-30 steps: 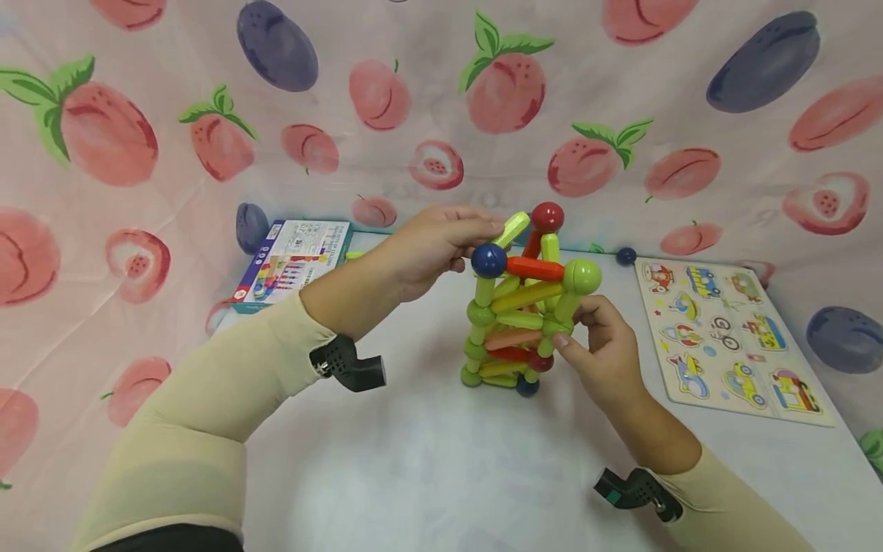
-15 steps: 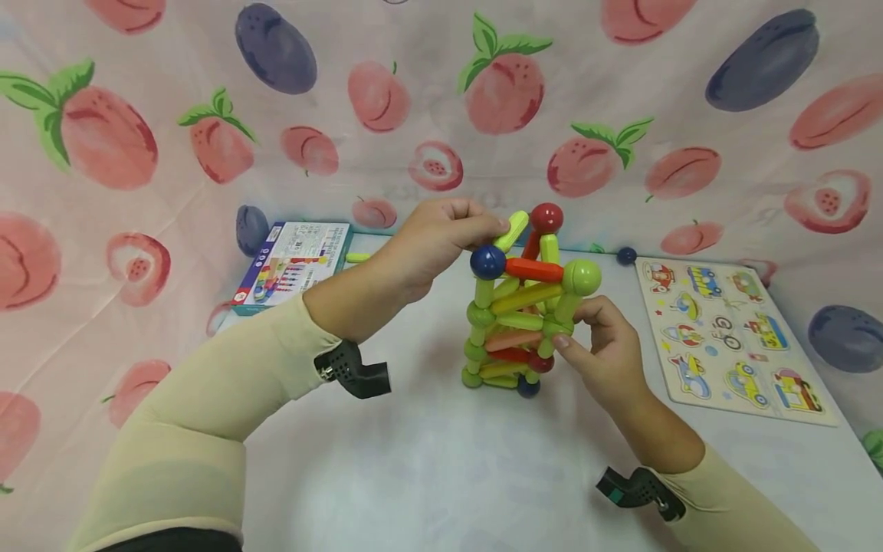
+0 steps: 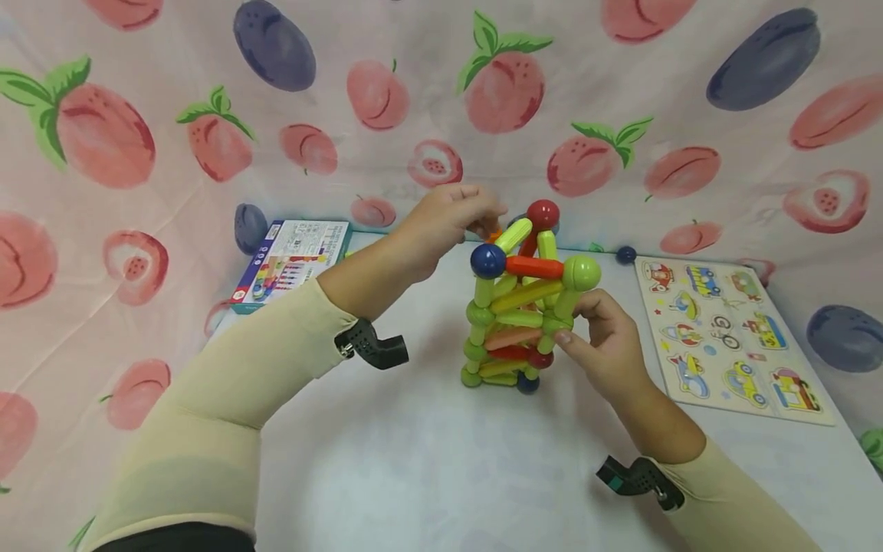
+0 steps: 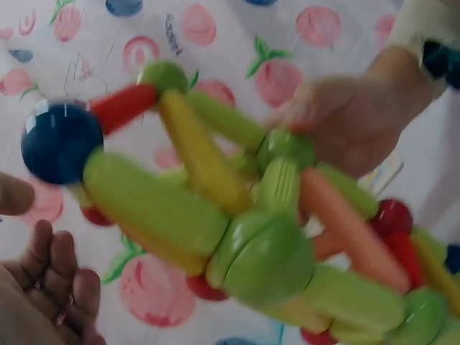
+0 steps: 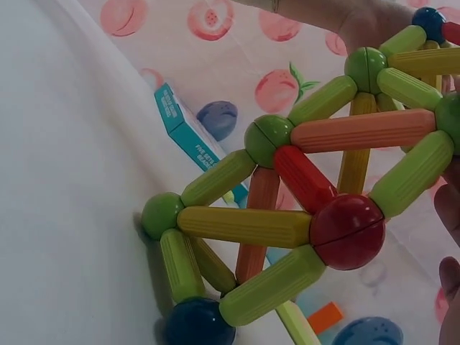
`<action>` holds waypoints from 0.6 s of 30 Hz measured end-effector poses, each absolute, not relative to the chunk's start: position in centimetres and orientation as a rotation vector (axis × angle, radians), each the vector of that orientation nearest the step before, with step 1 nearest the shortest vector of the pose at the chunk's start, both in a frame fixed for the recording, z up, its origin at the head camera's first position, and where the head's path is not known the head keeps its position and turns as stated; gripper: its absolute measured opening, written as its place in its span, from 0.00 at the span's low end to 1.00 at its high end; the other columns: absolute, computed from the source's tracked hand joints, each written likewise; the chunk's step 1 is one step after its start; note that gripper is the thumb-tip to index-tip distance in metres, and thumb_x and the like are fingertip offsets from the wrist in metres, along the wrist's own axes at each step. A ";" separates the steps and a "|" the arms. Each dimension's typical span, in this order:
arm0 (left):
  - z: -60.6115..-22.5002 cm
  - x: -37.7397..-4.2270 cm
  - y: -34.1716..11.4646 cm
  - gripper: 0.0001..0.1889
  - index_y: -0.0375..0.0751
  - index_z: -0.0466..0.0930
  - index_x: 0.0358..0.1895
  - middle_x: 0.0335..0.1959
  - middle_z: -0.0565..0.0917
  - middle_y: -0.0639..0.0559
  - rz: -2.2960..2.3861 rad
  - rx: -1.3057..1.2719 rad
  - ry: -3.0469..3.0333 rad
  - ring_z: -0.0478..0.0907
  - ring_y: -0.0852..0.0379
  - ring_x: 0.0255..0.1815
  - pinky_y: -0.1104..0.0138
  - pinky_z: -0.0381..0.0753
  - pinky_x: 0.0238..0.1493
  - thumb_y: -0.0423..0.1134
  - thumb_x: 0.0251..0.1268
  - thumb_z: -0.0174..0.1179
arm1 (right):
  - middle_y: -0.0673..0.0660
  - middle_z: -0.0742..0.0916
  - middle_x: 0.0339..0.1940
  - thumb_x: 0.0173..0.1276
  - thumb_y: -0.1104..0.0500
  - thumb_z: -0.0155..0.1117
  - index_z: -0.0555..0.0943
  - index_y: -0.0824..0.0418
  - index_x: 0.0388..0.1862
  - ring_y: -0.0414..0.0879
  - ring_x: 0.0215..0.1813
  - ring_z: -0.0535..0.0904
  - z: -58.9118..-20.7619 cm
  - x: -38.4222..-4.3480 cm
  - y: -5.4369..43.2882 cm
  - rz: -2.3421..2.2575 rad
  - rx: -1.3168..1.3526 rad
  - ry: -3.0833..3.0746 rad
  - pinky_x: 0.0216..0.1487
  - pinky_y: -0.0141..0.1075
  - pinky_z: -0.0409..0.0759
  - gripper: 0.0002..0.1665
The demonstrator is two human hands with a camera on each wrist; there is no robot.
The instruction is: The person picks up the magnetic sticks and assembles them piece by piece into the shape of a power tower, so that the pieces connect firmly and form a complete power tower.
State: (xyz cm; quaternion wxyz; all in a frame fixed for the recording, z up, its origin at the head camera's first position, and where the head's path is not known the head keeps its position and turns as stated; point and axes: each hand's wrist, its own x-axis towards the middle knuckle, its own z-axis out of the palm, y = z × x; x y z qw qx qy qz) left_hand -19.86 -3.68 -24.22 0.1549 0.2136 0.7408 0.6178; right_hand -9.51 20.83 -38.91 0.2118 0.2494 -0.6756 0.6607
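Observation:
A tall tower of magnetic rods and balls [image 3: 520, 297] stands on the white table, mostly green with red, yellow and orange rods. My right hand [image 3: 607, 345] grips its right side, the thumb at a green ball below the top corner. At the top, a yellow-green rod [image 3: 514, 235] slants from the dark blue ball [image 3: 488, 261] back toward the red ball [image 3: 543, 215]. My left hand [image 3: 451, 222] hovers behind the blue ball. In the left wrist view its thumb and loosely bent fingers [image 4: 63, 266] are apart beside the tower, with nothing between them.
A boxed toy set [image 3: 293, 261] lies at the back left. On the right is a wooden picture puzzle board [image 3: 734, 337], with a small dark blue ball [image 3: 626, 255] by its far corner. An orange block [image 5: 327, 317] lies beyond the tower.
My left hand has let go of the yellow-green rod and drawn slightly up and back. The rod now lies lower, between the blue and red balls. My right hand keeps its grip.

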 end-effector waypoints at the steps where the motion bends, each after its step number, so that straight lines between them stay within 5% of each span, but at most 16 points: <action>1: -24.2 -20.2 -3.5 0.12 0.39 0.84 0.41 0.42 0.85 0.47 1.780 0.631 2.117 0.82 0.45 0.55 0.59 0.74 0.53 0.44 0.80 0.57 | 0.49 0.85 0.49 0.59 0.79 0.61 0.74 0.80 0.49 0.47 0.52 0.75 -38.9 -9.6 20.9 1.840 0.694 -1.877 0.61 0.35 0.73 0.17; 7: -24.6 -22.7 -2.3 0.23 0.48 0.74 0.76 0.70 0.80 0.52 1.603 0.870 1.994 0.76 0.51 0.70 0.54 0.73 0.68 0.48 0.86 0.48 | 0.49 0.86 0.50 0.58 0.80 0.60 0.77 0.74 0.50 0.46 0.52 0.76 -39.0 -9.9 21.1 1.890 0.702 -1.848 0.61 0.34 0.74 0.20; 18: -25.6 -23.8 -1.7 0.21 0.36 0.76 0.72 0.61 0.84 0.43 1.659 0.981 1.738 0.79 0.47 0.64 0.55 0.79 0.65 0.39 0.87 0.48 | 0.50 0.86 0.50 0.59 0.80 0.60 0.71 0.85 0.50 0.47 0.53 0.76 -39.0 -9.8 20.9 1.924 0.710 -1.849 0.61 0.35 0.73 0.20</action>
